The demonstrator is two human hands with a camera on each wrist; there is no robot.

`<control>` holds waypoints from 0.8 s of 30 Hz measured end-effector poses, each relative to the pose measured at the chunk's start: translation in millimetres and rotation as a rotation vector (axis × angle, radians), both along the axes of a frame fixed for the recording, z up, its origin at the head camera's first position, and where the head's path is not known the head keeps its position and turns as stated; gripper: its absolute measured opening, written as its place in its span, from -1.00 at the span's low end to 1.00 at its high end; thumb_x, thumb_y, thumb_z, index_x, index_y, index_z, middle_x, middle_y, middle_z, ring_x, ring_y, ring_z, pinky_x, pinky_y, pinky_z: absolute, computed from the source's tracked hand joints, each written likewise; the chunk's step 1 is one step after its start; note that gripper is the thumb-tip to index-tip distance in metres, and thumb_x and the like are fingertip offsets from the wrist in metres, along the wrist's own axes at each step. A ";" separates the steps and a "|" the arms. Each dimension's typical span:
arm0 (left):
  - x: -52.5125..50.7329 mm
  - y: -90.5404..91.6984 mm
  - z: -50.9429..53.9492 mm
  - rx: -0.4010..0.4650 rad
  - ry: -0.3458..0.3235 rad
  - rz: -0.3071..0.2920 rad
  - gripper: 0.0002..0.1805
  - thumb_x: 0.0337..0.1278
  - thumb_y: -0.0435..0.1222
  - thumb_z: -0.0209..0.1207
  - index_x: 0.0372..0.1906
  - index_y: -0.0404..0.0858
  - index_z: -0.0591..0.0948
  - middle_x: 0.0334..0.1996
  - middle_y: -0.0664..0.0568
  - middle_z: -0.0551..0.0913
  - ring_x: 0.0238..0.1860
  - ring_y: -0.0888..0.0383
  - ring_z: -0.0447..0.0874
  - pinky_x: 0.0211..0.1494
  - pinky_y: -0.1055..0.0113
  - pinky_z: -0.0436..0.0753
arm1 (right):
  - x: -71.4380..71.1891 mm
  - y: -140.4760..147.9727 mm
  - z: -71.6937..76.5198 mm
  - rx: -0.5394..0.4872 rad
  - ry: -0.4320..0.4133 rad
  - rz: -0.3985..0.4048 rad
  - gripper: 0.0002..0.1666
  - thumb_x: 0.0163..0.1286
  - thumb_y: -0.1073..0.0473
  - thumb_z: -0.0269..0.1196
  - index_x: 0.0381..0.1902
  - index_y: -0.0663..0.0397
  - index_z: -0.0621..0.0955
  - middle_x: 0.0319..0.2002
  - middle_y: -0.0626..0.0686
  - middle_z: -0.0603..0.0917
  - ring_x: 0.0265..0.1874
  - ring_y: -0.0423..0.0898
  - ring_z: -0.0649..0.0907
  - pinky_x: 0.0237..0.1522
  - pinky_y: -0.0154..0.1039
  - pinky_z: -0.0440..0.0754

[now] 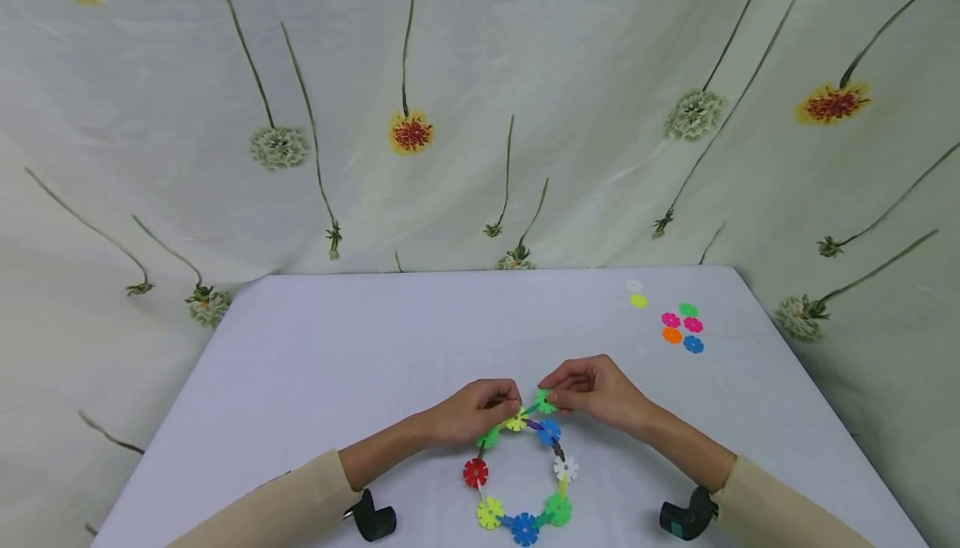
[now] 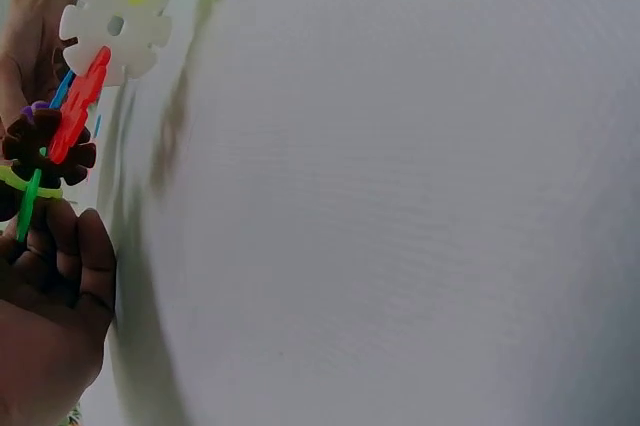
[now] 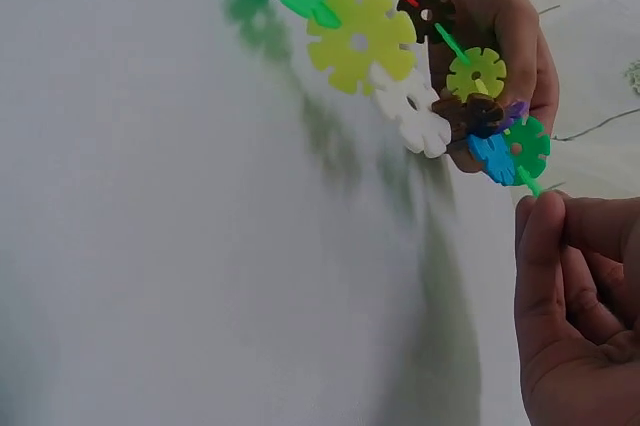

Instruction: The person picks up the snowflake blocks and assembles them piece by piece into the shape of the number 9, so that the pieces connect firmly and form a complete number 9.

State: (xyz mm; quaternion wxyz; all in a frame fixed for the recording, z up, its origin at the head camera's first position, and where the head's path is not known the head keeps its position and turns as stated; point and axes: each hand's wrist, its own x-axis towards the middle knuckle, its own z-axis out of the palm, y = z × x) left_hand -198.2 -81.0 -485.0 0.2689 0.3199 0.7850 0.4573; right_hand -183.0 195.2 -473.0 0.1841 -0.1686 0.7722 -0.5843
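A ring of colourful, notched plastic snowflake discs (image 1: pixel 525 529) stands joined edge to edge over the white table. My left hand (image 1: pixel 478 408) grips the ring at its far left side, by a yellow disc (image 1: pixel 516 421) and a green one. Between the right thumb and fingers, my right hand (image 1: pixel 590 391) pinches a green disc (image 1: pixel 545 400) at the ring's far end. A thin blue piece links it to the yellow disc. In the right wrist view, the fingertips hold the edge of a green piece (image 3: pixel 530 182). Fingers hide part of the joint.
Loose discs lie at the table's far right: two pink, an orange, a green and a blue disc (image 1: pixel 693 344). Further back are a yellow disc (image 1: pixel 638 301) and a white one (image 1: pixel 634 286). A flower-printed cloth (image 1: pixel 465 198) hangs behind the table.
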 end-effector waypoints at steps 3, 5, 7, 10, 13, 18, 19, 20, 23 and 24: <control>-0.3 -0.8 0.0 -0.002 0.004 0.002 -0.78 0.67 -0.17 0.05 -0.07 -0.20 0.62 -0.39 0.15 0.48 -0.31 0.34 0.43 -0.16 0.45 0.43 | -1.3 -1.9 -1.2 -0.018 -0.032 0.004 -0.74 0.47 0.24 0.41 0.04 0.25 0.77 -0.18 0.21 0.84 -0.36 -0.15 0.79 -0.15 -0.25 0.83; -1.0 -1.1 -0.2 0.004 0.007 0.002 -0.79 0.67 -0.18 0.06 -0.07 -0.21 0.62 -0.40 0.15 0.47 -0.32 0.34 0.42 -0.17 0.45 0.42 | -1.1 -2.8 -1.0 -0.032 -0.041 0.011 -0.75 0.47 0.27 0.40 0.04 0.27 0.77 -0.20 0.21 0.84 -0.37 -0.17 0.79 -0.16 -0.24 0.84; -2.0 -1.2 -0.5 0.016 0.002 0.008 -0.78 0.66 -0.19 0.06 -0.09 -0.22 0.63 -0.41 0.14 0.47 -0.33 0.34 0.42 -0.17 0.45 0.43 | -0.4 -3.7 0.1 -0.037 -0.035 0.016 -0.76 0.47 0.27 0.40 0.03 0.26 0.77 -0.21 0.21 0.83 -0.39 -0.17 0.78 -0.16 -0.24 0.84; -4.3 -0.9 -0.8 0.044 -0.010 0.013 -0.78 0.64 -0.22 0.05 -0.12 -0.25 0.63 -0.42 0.14 0.46 -0.33 0.35 0.42 -0.14 0.46 0.44 | 0.4 -5.2 2.2 -0.049 -0.030 0.007 -0.74 0.48 0.25 0.39 0.06 0.25 0.74 -0.20 0.22 0.82 -0.38 -0.15 0.78 -0.15 -0.23 0.84; -6.3 0.1 -0.4 0.086 -0.032 0.009 -0.77 0.62 -0.26 0.02 -0.15 -0.29 0.61 -0.42 0.08 0.46 -0.34 0.33 0.43 -0.13 0.46 0.47 | 1.0 -6.2 2.9 -0.066 -0.053 -0.031 -0.65 0.49 0.22 0.40 0.13 0.31 0.68 -0.18 0.19 0.82 -0.34 -0.12 0.80 -0.11 -0.23 0.84; -8.2 4.7 1.9 0.102 -0.010 0.010 -0.78 0.63 -0.22 0.02 -0.11 -0.26 0.61 -0.40 0.07 0.48 -0.34 0.32 0.45 -0.15 0.46 0.50 | 2.7 -6.1 2.3 -0.085 -0.099 -0.115 -0.56 0.46 0.18 0.44 0.13 0.37 0.61 -0.21 0.04 0.83 -0.30 -0.14 0.82 -0.07 -0.24 0.84; -8.4 6.8 2.2 0.093 0.002 0.016 -0.79 0.64 -0.20 0.04 -0.09 -0.23 0.61 -0.39 0.09 0.50 -0.33 0.34 0.45 -0.15 0.47 0.49 | 3.1 -5.5 2.1 -0.090 -0.102 -0.123 -0.57 0.46 0.19 0.44 0.12 0.37 0.61 -0.21 0.03 0.84 -0.30 -0.14 0.82 -0.07 -0.24 0.84; -8.7 8.8 2.6 0.088 0.011 0.023 -0.79 0.64 -0.18 0.06 -0.08 -0.20 0.62 -0.37 0.11 0.51 -0.31 0.34 0.46 -0.14 0.47 0.49 | 3.6 -4.9 1.9 -0.095 -0.106 -0.126 -0.58 0.46 0.20 0.44 0.12 0.36 0.61 -0.22 0.02 0.84 -0.30 -0.14 0.82 -0.06 -0.24 0.84; -9.9 15.6 3.2 0.089 0.020 0.036 -0.81 0.63 -0.16 0.09 -0.04 -0.18 0.63 -0.31 0.13 0.55 -0.25 0.35 0.48 -0.10 0.47 0.50 | 5.1 -3.7 1.5 -0.123 -0.113 -0.118 -0.59 0.47 0.22 0.42 0.13 0.36 0.60 -0.20 0.01 0.85 -0.26 -0.14 0.83 -0.03 -0.23 0.84; -10.3 17.7 3.4 0.095 0.018 0.038 -0.81 0.63 -0.16 0.10 -0.04 -0.19 0.62 -0.29 0.11 0.56 -0.23 0.34 0.48 -0.08 0.46 0.50 | 5.6 -3.5 1.5 -0.130 -0.115 -0.113 -0.59 0.48 0.23 0.41 0.14 0.36 0.60 -0.20 0.01 0.85 -0.25 -0.14 0.84 -0.03 -0.22 0.84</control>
